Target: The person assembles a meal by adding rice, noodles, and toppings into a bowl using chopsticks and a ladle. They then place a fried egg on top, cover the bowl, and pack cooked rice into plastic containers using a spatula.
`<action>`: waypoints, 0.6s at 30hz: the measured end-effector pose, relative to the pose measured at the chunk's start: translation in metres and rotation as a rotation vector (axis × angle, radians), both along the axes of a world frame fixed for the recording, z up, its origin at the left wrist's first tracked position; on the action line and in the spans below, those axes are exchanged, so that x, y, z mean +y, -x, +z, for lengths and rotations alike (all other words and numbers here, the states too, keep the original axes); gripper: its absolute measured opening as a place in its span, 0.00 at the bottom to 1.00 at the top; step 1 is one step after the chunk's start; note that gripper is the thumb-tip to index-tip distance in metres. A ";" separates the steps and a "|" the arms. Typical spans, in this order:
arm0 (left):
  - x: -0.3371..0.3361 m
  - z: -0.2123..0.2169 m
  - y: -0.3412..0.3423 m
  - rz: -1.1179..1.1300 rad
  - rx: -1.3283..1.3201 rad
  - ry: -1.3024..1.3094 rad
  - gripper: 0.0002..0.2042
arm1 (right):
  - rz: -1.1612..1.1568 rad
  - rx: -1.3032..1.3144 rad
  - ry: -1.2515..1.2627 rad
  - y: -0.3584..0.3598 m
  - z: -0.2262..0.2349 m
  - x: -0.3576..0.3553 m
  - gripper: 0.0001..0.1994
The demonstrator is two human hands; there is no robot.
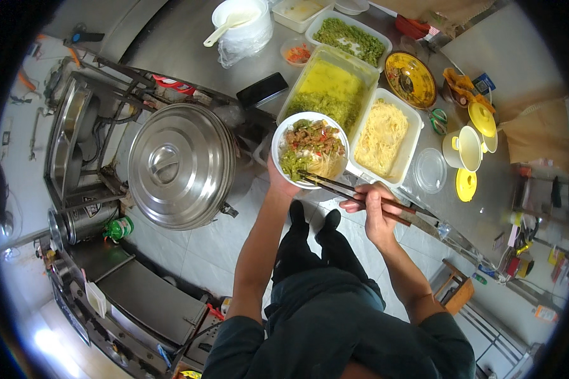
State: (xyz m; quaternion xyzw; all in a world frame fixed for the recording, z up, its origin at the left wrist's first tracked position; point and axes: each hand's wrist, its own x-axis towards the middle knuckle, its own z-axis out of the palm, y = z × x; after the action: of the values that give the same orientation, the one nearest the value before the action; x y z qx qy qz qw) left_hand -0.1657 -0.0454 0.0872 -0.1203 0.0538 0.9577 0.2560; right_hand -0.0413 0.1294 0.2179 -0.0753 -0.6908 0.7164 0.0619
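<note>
My left hand (283, 180) grips a white bowl (277, 146) from its lower left side, with most of its fingers hidden under it. Inside lie browned minced meat (308, 134), chopped greens (291, 163), pale shreds and red bits. Dark chopsticks (354, 194) are held in my right hand (374, 207), and their tips touch the food at the bowl's lower edge. Just beyond the bowl stands a tub of greens in yellowish liquid (332, 82). To its right is a white tub of yellow shreds (380, 139), close to my right hand.
A big lidded steel pot (171, 165) stands left of me. On the steel counter (196, 41) are a black phone (262, 90), a tub of chopped green beans (354, 38), a yellow-brown bowl (411, 79), green-handled scissors (438, 121), a clear lid (430, 170) and yellow cups (466, 148).
</note>
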 end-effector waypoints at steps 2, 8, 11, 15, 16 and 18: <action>0.000 0.000 0.000 0.001 -0.028 0.025 0.29 | 0.035 0.063 -0.008 -0.004 0.003 0.003 0.22; 0.001 0.001 -0.003 -0.095 -0.023 0.041 0.30 | 0.007 0.041 0.096 0.018 -0.009 0.005 0.20; 0.000 0.001 -0.005 -0.144 -0.024 0.030 0.30 | -0.029 0.059 0.080 0.028 -0.017 0.005 0.19; -0.003 0.000 -0.007 -0.142 -0.031 -0.019 0.30 | -0.128 0.140 0.178 0.019 -0.013 0.008 0.22; -0.003 0.000 -0.006 -0.160 -0.023 -0.067 0.31 | -0.108 0.060 0.137 0.016 -0.013 0.006 0.21; -0.004 -0.001 -0.005 -0.174 0.042 -0.192 0.31 | -0.091 -0.007 0.137 0.010 -0.012 0.003 0.21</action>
State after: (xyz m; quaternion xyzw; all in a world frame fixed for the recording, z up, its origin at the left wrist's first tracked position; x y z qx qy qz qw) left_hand -0.1609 -0.0492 0.0864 -0.0698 -0.0225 0.9348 0.3474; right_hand -0.0514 0.1329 0.2056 -0.1132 -0.6363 0.7581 0.0865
